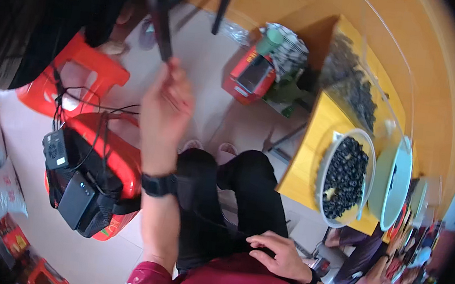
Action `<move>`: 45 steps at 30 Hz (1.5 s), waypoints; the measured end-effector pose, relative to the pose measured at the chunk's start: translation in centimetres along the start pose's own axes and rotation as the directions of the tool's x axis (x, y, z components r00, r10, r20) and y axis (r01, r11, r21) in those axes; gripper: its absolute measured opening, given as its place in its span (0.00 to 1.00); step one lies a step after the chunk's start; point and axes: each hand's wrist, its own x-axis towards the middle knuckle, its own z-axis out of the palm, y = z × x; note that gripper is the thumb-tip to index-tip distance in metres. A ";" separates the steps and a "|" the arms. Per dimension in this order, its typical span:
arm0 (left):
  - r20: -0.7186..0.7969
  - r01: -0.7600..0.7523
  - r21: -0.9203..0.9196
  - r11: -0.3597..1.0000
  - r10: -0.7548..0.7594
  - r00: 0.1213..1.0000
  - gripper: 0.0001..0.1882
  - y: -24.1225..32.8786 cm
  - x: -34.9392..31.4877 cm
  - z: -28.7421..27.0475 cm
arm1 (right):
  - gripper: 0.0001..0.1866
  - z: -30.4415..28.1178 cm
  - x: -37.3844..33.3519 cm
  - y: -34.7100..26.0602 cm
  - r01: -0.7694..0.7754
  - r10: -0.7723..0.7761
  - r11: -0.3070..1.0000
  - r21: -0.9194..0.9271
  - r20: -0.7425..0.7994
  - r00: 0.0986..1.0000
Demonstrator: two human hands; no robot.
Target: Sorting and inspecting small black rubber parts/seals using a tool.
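in the head view, the left hand (170,99) is raised and blurred, its fingertips at the lower end of a dark bar (160,19) that runs down from the top edge, left of centre. whether the fingers grip the bar or only overlap it, i cannot tell. the right hand (281,257) rests on the lap of the black trousers (256,187), fingers loosely bent, thumb apart from them, nothing visible in it.

as for risks: if the left hand has only the bar's tip, a light pinch could let it slip. the left forearm is near the loose cables (84,92), so the watch (159,185) might snag one and drag the grey device (56,150) off the black bag (100,220). on the right, the bowl (321,181) of dark round pieces (345,180) sits by the edge of the table (296,186); a bump to the bowl or table could spill them.

as for writing, the maroon shirt (245,281) bears white block capitals, legible but upside down from here. the red box (237,81) on the floor has a pale label and yellowish marks, too small to read. reddish print on the plastic bag (0,194) at far left is unreadable too.
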 end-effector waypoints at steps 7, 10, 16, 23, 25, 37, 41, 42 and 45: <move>-0.077 0.092 0.344 0.935 -0.069 0.995 0.10 0.2 10.9 1.2 | 0.19 -2.5 -1.1 1.0 0.114 -0.223 0.956 -0.269 -0.421 0.879; -0.180 0.102 0.485 0.869 -0.015 0.984 0.09 0.8 14.6 -0.1 | 0.23 -2.7 1.0 1.4 0.157 -0.355 0.892 -0.423 -0.442 0.824; -0.378 0.166 0.724 0.670 0.184 0.907 0.04 1.0 21.8 -6.0 | 0.28 -4.4 7.5 1.6 -0.086 -0.204 0.865 -0.494 -0.503 0.840; -0.492 0.342 0.701 0.626 0.077 0.867 0.05 -1.5 31.2 -15.7 | 0.29 -6.6 9.2 -0.2 -0.082 -0.111 0.923 -0.377 -0.462 0.880; -0.519 0.351 0.704 0.617 0.110 0.848 0.06 -0.9 33.2 -17.2 | 0.24 -7.0 10.3 -0.2 0.020 -0.170 0.950 -0.313 -0.462 0.870; -0.519 0.301 0.769 0.564 0.276 0.809 0.04 2.3 43.7 -20.5 | 0.16 -8.3 12.8 0.8 -0.239 0.015 0.893 -0.380 -0.507 0.862; -0.583 0.425 0.772 0.472 0.258 0.771 0.04 2.6 45.1 -24.7 | 0.16 -8.3 10.8 0.1 -0.217 0.049 0.909 -0.355 -0.427 0.903; -0.566 0.417 0.788 0.453 0.265 0.781 0.05 3.4 44.7 -25.6 | 0.17 -8.3 10.4 -0.1 -0.253 0.114 0.905 -0.343 -0.377 0.919; -0.533 0.404 0.794 0.453 0.202 0.821 0.07 0.0 45.1 -24.9 | 0.21 -5.5 4.8 -0.2 -0.309 0.137 0.863 -0.399 -0.405 0.904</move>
